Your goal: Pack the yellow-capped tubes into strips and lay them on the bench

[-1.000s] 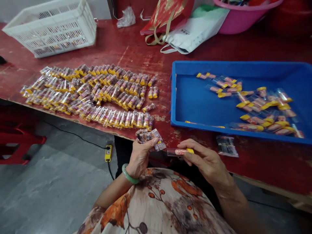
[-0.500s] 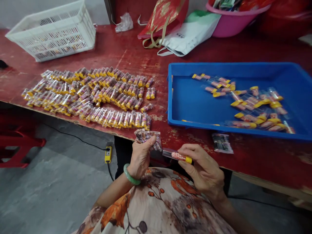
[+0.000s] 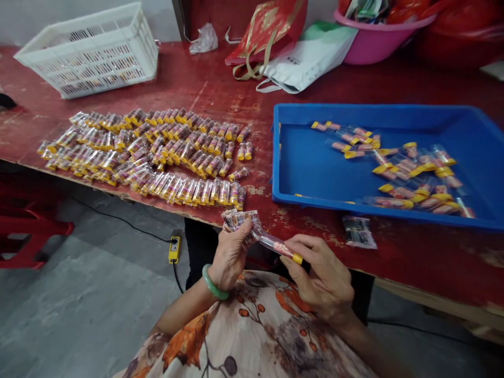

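My left hand (image 3: 232,252), with a green bangle at the wrist, pinches a small bunch of printed plastic sleeves (image 3: 241,219). Between the thumb and fingers of my right hand (image 3: 323,273) is a clear tube with a yellow cap (image 3: 281,249) and pink-and-white contents. Its clear end points left and meets the sleeves at my left hand; whether it has entered one, I cannot tell. Many tubes in printed sleeves (image 3: 197,191) lie in rows on the red table to the left. Unsleeved capped tubes (image 3: 397,168) lie loose in a blue tray (image 3: 315,202) on the right.
A small packet of sleeves (image 3: 359,232) lies before the tray. At the back stand a white slotted crate (image 3: 98,68), a red bag (image 3: 271,31), a white bag (image 3: 307,58) and a pink basin (image 3: 378,42). A yellow power socket (image 3: 174,249) hangs below the table edge.
My right hand has shifted left with the tube, bringing its clear end up to the sleeves. My left hand keeps its hold and has moved slightly right.
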